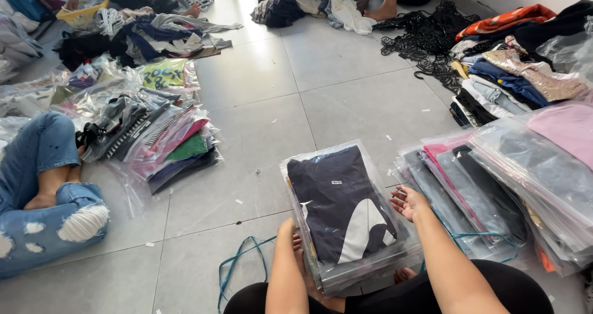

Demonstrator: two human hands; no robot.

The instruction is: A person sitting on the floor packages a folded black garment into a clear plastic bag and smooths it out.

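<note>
At the far left a person in torn blue jeans (43,209) sits on the grey tiled floor (259,135); just beside those knees lies a fanned heap of bagged clothes (157,144) in clear plastic, and behind it a loose pile of dark garments (142,39); a teal cord (238,267) loops on the tiles near your left arm. Your left hand (295,243) lies along the left edge of the stack of bagged garments (346,212) in front of you, its fingers tucked down at the side and, as far as the view allows, pressed to the plastic rather than gripping it; the top bag shows a folded navy piece with a white shape. Your right hand (409,203) hovers at the stack's right edge, palm up, fingers spread and holding nothing; just right of it lean more bagged clothes (494,184), grey and pink; beyond them sit folded unbagged garments (513,79) and a tangle of black hangers (426,39).
</note>
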